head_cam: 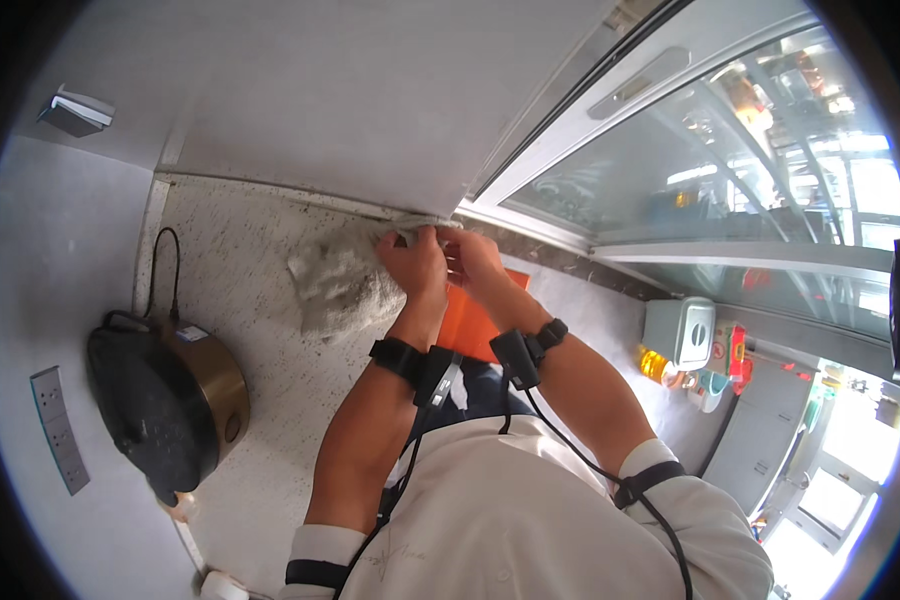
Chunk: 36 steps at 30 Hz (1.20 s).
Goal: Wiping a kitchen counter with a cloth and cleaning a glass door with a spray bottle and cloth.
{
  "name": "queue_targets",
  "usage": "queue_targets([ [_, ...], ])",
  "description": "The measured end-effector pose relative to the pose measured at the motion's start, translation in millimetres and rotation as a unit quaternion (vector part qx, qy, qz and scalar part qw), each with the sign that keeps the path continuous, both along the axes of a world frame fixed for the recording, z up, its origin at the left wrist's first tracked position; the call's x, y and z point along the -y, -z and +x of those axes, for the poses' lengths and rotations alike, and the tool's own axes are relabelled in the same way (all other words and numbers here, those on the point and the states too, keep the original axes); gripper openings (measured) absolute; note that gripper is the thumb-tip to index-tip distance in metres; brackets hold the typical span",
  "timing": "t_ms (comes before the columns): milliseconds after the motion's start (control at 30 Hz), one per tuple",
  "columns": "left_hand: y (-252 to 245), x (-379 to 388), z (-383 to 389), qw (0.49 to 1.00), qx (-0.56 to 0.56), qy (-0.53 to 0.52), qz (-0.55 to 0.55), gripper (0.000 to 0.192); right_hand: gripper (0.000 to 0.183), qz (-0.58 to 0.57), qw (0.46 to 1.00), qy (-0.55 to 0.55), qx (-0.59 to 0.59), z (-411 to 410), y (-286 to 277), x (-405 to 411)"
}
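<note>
A grey, wrinkled cloth (pixel 345 285) lies bunched on a speckled countertop (pixel 270 300), its far end drawn up against the panel at the counter's back corner. My left hand (pixel 416 262) grips that far end between bent fingers and thumb. Right beside it, my right hand (pixel 476 259) pinches the same strip of cloth, with its other fingers curled below. The fingertips of both hands nearly meet, and the bit of cloth between them is partly hidden.
An electric cooker (pixel 172 405) with a black lid and cord stands on the left, near a wall socket strip (pixel 60 431). An orange surface (pixel 465 322) shows below my forearms. Framed glass panels (pixel 720 180) rise at right, above a lidded bin (pixel 682 334) and a bottle of yellow liquid (pixel 652 365).
</note>
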<state>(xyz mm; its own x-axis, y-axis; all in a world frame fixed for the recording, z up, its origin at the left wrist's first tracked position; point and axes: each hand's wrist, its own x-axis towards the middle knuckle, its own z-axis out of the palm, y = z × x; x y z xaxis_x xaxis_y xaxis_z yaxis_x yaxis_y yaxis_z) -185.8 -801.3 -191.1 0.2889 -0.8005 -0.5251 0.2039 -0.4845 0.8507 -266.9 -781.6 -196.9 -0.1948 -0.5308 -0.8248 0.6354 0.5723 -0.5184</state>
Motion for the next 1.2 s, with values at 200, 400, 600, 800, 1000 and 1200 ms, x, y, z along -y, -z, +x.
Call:
queue_targets([
  [200, 25.3, -5.1, -18.1, 0.994, 0.074, -0.071, -0.031, 0.068, 0.022, -0.079, 0.992, -0.028, -0.098, 7.0, 13.4, -6.4],
  [400, 41.0, -0.9, -24.6, 0.985, 0.125, -0.082, -0.091, 0.064, 0.026, -0.038, 0.978, -0.028, -0.205, -31.1, -18.2, -35.4],
  [600, 99.6, 40.8, 47.4, 0.983, -0.052, -0.084, -0.152, 0.051, 0.022, -0.07, 0.97, -0.022, -0.233, -87.7, -39.2, -45.5],
  [800, 69.5, 60.7, 67.6, 0.984, 0.073, -0.07, -0.148, 0.04, 0.018, -0.109, 0.959, 0.06, -0.255, -139.2, -65.9, -69.6],
  [1000, 79.9, 177.1, 193.8, 0.961, 0.223, -0.15, -0.057, 0.044, 0.019, -0.115, 0.96, 0.05, -0.249, -135.4, -74.2, -106.6],
  [1200, 69.1, 108.0, 99.8, 0.989, 0.06, -0.088, -0.1, 0.057, 0.018, -0.133, 0.932, -0.069, -0.329, -97.7, -82.2, -90.1],
])
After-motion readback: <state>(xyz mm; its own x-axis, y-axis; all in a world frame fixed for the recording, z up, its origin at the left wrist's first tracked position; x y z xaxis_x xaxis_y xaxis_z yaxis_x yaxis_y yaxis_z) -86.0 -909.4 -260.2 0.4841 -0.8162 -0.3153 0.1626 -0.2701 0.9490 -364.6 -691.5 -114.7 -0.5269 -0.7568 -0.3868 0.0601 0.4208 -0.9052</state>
